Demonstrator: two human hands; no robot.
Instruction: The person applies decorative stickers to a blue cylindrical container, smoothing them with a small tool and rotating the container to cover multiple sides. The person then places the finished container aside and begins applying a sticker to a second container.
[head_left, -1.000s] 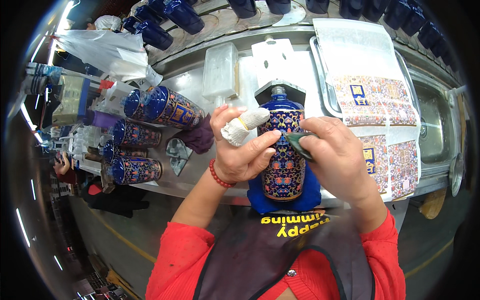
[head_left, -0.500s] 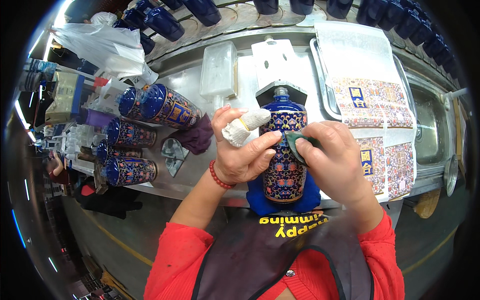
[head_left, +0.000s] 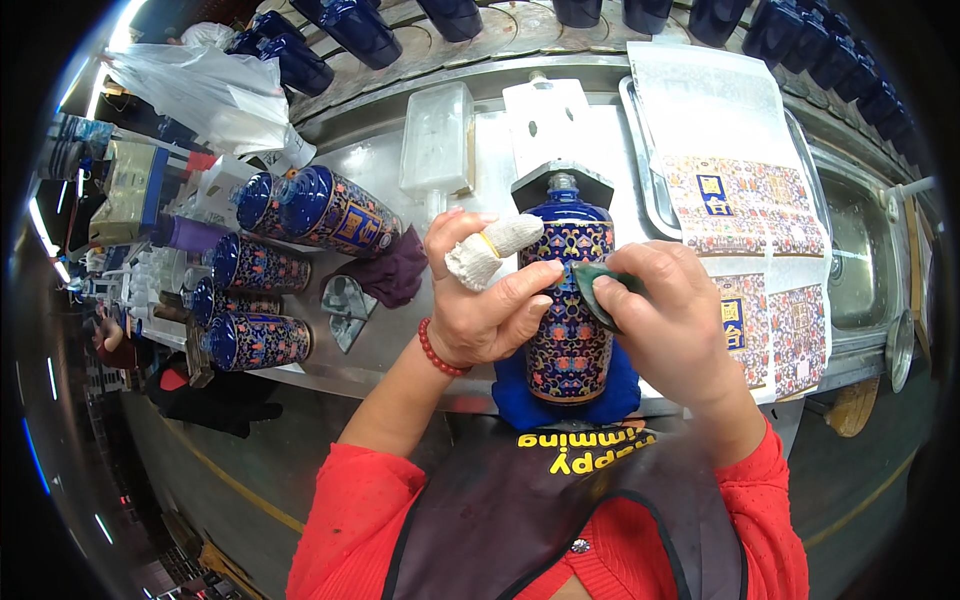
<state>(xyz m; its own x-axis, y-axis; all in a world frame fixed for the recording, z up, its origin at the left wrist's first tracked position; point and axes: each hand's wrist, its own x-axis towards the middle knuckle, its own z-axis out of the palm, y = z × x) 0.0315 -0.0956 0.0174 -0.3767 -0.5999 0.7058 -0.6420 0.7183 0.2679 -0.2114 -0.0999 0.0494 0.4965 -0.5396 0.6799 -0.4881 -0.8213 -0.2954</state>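
Observation:
A dark blue bottle [head_left: 567, 352] with a dense floral pattern lies before me, its neck pointing away. My left hand [head_left: 480, 300] rests at its left side, fingers apart, one extended fingertip pressing on the patterned surface. Another finger wears a white cloth cover [head_left: 490, 250] held by a yellow band, and its tip reaches the bottle's shoulder. My right hand [head_left: 665, 305] pinches a dark green flat scraper [head_left: 598, 285], its edge against the bottle near my left fingertip. Under the bottle's base is a blue cloth [head_left: 510, 395]; an angular dark rest [head_left: 595, 190] sits by its neck.
Patterned decal sheets [head_left: 745, 205] lie at the right beside a metal sink [head_left: 860, 270]. Several decorated bottles [head_left: 335, 215] stand at the left, near a purple cloth [head_left: 395, 270]. A clear plastic container [head_left: 437, 140] is farther back. Plain blue bottles [head_left: 360, 32] line a slatted conveyor [head_left: 420, 62].
The plain blue bottles on the conveyor have shifted along it. Both my hands, the scraper and the decorated bottle stay almost in place.

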